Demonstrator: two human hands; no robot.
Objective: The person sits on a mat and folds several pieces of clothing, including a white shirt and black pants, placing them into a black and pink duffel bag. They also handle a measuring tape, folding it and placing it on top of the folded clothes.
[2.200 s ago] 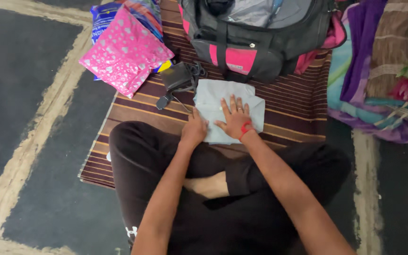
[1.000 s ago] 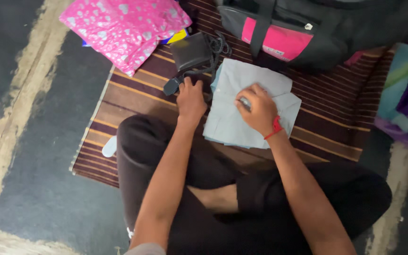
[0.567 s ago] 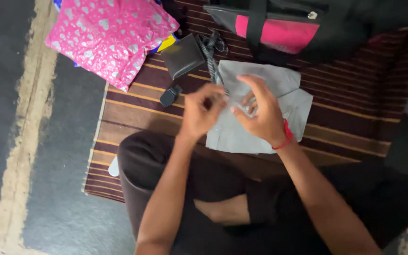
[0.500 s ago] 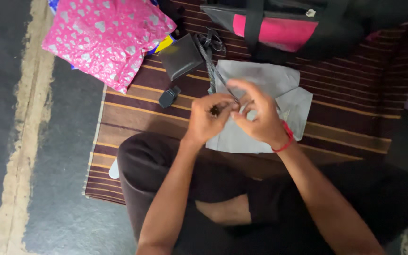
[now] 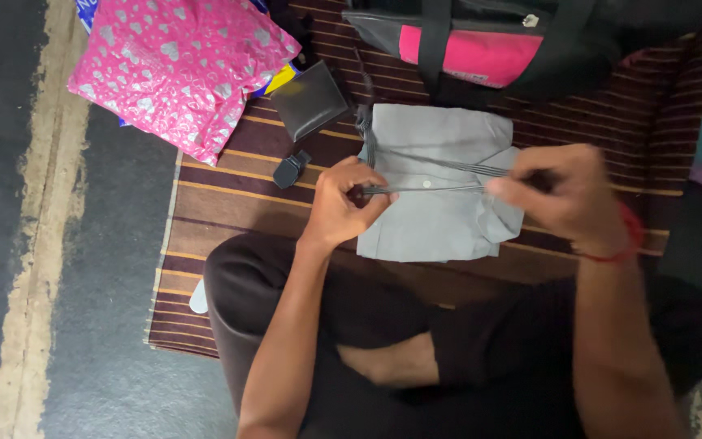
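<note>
Left hand (image 5: 343, 203): fingers (image 5: 361, 180) curled shut, pinching one end of a thin dark cord (image 5: 432, 188) at the left edge of the folded grey shirt (image 5: 436, 219). Right hand (image 5: 566, 191): fingers (image 5: 504, 185) pressed together around the other end of the cord, just off the shirt's right edge; blurred, so exact grip hard to read. Red thread band on that wrist.

Versus half a second back: hands then close together above the shirt's middle, cord bunched between them. Now well apart, one at each side of the shirt, cord drawn out nearly straight across it. Second strand running from the shirt's upper left corner slantwise to the right hand.

Around the shirt: black wallet-like case (image 5: 310, 99) just beyond its upper left corner. Small black clip-shaped piece (image 5: 290, 169) to the left, near the left hand. Pink packet with pale heart print (image 5: 180, 69) further left and above, partly over a blue-and-yellow packet. Black and pink duffel bag (image 5: 481, 49) directly above, close to the shirt's top edge. Colourful cloth at far right, cut by the frame. All resting on a brown striped mat (image 5: 237, 203) over a dark floor; crossed legs in black trousers just below the shirt.

Cord: thin, dark grey, taut, hovering over the shirt's middle, crossing its row of pale buttons. Shirt: flat, squarely folded, pale grey, lower right corner slightly rumpled, right edge partly hidden by the right hand.
</note>
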